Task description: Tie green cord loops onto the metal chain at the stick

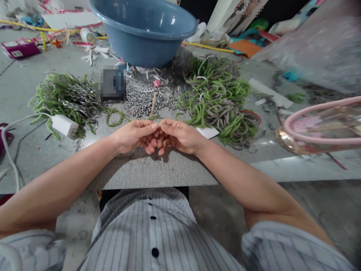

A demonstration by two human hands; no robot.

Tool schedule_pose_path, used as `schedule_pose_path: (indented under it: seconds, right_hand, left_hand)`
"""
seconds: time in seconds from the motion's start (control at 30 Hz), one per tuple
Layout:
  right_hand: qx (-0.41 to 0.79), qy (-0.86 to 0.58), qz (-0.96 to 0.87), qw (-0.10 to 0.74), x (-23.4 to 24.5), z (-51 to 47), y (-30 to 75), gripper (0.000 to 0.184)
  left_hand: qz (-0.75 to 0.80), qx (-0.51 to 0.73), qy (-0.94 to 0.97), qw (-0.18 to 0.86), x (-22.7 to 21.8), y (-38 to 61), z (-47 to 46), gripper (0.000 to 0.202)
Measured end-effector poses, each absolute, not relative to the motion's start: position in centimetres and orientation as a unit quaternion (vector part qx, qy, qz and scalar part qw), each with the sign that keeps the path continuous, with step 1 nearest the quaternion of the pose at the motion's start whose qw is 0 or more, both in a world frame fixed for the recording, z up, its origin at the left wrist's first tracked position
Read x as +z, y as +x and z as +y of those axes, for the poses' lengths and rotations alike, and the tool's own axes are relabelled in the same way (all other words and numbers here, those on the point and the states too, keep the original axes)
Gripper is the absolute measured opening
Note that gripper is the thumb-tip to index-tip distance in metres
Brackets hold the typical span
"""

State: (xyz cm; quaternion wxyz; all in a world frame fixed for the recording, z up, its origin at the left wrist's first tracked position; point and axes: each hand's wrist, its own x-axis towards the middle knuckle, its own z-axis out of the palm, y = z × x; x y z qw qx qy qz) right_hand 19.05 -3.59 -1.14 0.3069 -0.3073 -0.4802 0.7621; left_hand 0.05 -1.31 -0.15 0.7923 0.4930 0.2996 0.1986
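Note:
My left hand and my right hand meet fingertip to fingertip above the table's front part. Both are closed, thumbs pressed against curled fingers, and whatever is pinched between them is too small or hidden to name. Just behind the fingertips runs a green cord, looped at its left end. A thin wooden stick stands out beyond my hands, in front of a spread of small shiny metal rings or nuts. To the right lies a big tangle of green and grey cords.
A bundle of green cords with metal chains lies left, beside a white charger plug and a dark box. Behind stands a blue basin. At right are a pink-handled clear bag and plastic sheeting.

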Motion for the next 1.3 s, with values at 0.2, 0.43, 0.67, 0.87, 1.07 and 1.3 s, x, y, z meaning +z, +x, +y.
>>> schedule_pose_path:
  seconds: [0.2, 0.43, 0.67, 0.87, 1.07, 1.3]
  right_hand:
    - [0.756, -0.324, -0.471, 0.320, -1.1, -3.7, 18.9, 0.038]
    - [0.767, -0.302, -0.464, 0.324, -1.2, -3.7, 18.8, 0.036]
    - [0.760, -0.299, -0.475, 0.328, -0.9, -3.8, 18.8, 0.038]
    - [0.763, -0.290, -0.471, 0.334, -0.7, -4.0, 18.7, 0.041]
    - [0.761, -0.297, -0.469, 0.337, -0.9, -3.9, 18.8, 0.041]
    - [0.741, -0.329, -0.478, 0.339, -1.2, -3.5, 19.0, 0.039]
  left_hand:
    - [0.311, 0.220, 0.504, 0.775, -0.2, 0.2, -1.4, 0.041]
    - [0.297, 0.229, 0.508, 0.776, -0.1, 0.4, -1.7, 0.042]
    - [0.293, 0.228, 0.514, 0.773, -0.1, 0.6, -2.0, 0.043]
    - [0.284, 0.220, 0.522, 0.774, 0.3, 0.6, -2.3, 0.043]
    - [0.282, 0.227, 0.513, 0.778, 0.2, 0.4, -2.0, 0.040]
    - [0.313, 0.238, 0.519, 0.759, 0.0, 0.2, -1.5, 0.041]
